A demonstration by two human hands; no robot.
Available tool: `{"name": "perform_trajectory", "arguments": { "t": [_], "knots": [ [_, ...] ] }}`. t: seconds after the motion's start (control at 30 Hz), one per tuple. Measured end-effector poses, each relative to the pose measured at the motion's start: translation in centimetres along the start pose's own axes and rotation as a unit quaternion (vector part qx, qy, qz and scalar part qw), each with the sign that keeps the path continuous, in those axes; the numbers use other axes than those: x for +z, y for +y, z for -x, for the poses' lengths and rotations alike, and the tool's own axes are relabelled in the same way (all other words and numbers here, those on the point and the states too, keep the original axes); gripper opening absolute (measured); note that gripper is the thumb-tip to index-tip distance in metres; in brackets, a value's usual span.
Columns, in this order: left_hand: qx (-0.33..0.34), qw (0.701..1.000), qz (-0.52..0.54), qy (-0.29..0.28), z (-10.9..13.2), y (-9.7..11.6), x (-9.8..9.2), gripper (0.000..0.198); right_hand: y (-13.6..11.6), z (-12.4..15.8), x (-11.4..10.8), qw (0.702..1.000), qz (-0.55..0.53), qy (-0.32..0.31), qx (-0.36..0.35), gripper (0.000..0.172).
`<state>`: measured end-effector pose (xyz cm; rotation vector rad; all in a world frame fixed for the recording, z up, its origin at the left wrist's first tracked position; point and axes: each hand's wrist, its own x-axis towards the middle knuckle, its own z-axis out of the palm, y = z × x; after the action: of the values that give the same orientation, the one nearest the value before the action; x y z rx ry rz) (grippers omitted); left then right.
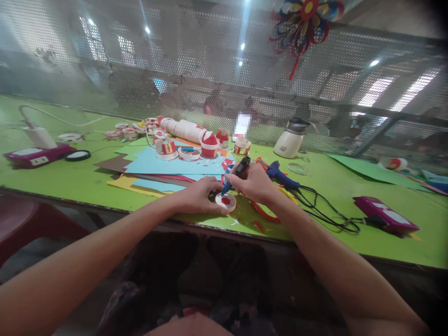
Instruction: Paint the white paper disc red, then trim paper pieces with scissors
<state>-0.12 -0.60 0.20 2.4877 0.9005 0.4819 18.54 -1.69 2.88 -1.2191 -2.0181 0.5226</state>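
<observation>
My left hand (200,195) is closed on a small white paper ring with a red piece in it (226,201), steadying it on the green table (70,179) near the front edge. My right hand (255,183) grips a blue and black glue gun (236,173), its tip pointing down onto the red piece inside the ring. Red scissors (263,213) lie just under my right wrist.
Coloured paper sheets (168,165) lie behind my hands, with white-and-red paper rings and a paper tube (187,130) on them. A second blue glue gun (280,174) and black cables (325,207) lie to the right, beside a magenta power strip (385,214). Another strip (37,155) sits far left. A mesh wall stands behind.
</observation>
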Motion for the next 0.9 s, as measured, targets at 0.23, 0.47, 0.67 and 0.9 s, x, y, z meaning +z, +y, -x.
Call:
{"name": "perform_trajectory", "arguments": {
  "t": [0.23, 0.47, 0.67, 0.9],
  "knots": [
    [-0.007, 1.000, 0.001, -0.006, 0.00, 0.21, -0.09, 0.047, 0.05, 0.09, 0.12, 1.000, -0.003, 0.007, 0.007, 0.021],
    [-0.001, 1.000, -0.012, 0.001, -0.04, 0.10, 0.02, 0.050, 0.04, 0.10, -0.05, 0.997, -0.037, 0.074, 0.008, 0.027],
    [-0.006, 1.000, -0.016, -0.006, 0.02, 0.17, 0.00, 0.047, 0.20, 0.00, 0.14, 0.998, -0.009, 0.066, 0.016, 0.031],
    [-0.003, 1.000, -0.018, -0.001, -0.03, 0.12, 0.09, 0.046, 0.25, 0.09, 0.18, 0.998, 0.010, 0.063, 0.013, 0.033]
  ]
}}
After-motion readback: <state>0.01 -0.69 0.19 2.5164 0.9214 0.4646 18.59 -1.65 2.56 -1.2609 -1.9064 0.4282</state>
